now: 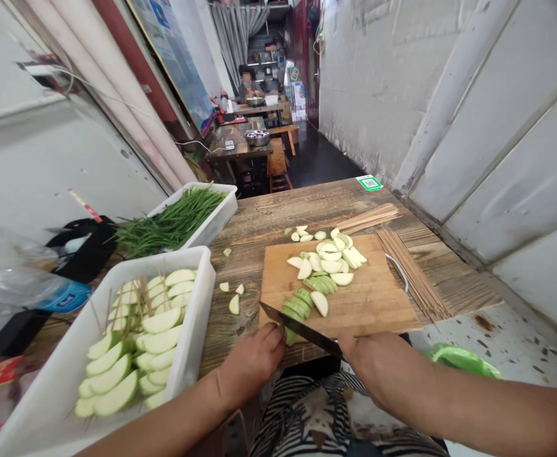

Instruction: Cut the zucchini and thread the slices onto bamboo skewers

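Note:
My right hand (378,365) is closed round the handle of a kitchen knife (302,329), its dark blade reaching left across a pale green zucchini (296,308). With bent fingers, my left hand (257,357) grips the near end of that zucchini at the board's front left corner. The zucchini lies on a wooden cutting board (378,304), partly cut into half-round slices that lean on each other. A loose slice (320,303) rests beside it. Farther back on the board is a heap of pale half-moon slices (332,257).
Left stands a white tray (203,324) of skewered zucchini slices (117,390), with a tray of green chives (178,219) behind. Bamboo skewers (414,273) lie right of the board. Scraps (233,304) dot the table (240,222). A green basin (464,360) is below right. Someone sits far back.

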The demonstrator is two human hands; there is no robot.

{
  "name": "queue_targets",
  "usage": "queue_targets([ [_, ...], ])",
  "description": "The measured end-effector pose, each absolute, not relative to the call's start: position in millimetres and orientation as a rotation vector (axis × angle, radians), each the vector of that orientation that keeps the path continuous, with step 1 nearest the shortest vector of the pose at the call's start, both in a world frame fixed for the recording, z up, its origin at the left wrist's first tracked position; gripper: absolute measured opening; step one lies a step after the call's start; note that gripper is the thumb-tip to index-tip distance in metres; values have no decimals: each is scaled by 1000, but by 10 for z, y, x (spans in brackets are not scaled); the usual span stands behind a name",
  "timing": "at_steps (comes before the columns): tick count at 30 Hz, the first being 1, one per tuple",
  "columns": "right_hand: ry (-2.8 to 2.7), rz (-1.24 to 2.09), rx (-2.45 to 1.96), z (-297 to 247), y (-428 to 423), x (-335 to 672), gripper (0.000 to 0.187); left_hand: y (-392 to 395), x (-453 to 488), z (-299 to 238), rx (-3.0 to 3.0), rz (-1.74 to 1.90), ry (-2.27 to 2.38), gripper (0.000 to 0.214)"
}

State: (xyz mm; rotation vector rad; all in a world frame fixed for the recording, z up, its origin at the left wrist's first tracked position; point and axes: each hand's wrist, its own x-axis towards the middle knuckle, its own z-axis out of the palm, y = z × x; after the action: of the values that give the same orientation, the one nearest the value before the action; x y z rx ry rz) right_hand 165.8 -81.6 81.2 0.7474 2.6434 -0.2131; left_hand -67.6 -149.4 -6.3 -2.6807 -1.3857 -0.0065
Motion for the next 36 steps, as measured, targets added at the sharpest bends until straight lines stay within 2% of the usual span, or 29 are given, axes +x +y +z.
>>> queue_targets([
  [8,2649,-301,767,983,-851,1668,34,-1552,-685,-125,-2660,-101,-1350,26],
  [14,2655,-182,777,833,-872,1666,43,-1556,-698,-129,-2663,-84,-1382,26],
  [20,2695,-240,759,707,-856,1608,28,-1581,-653,-155,-2648,-111,-1476,27],
  [23,2754,-352,756,783,-777,1652,14,-1609,-555,-225,-2487,-294,-1591,22],
  [26,2865,-422,849,926,-651,1745,12,-1624,-447,-321,-2298,-520,-1785,21],
  [28,2935,-397,952,1027,-551,1812,13,-1619,-380,-387,-2154,-662,-1914,27],
  [33,3072,-244,1093,1199,-344,1968,11,-1488,-242,-496,-1975,-820,-2123,67],
  [36,3106,-214,1142,1221,-288,2058,11,-1319,-248,-510,-2103,-774,-2119,64],
])
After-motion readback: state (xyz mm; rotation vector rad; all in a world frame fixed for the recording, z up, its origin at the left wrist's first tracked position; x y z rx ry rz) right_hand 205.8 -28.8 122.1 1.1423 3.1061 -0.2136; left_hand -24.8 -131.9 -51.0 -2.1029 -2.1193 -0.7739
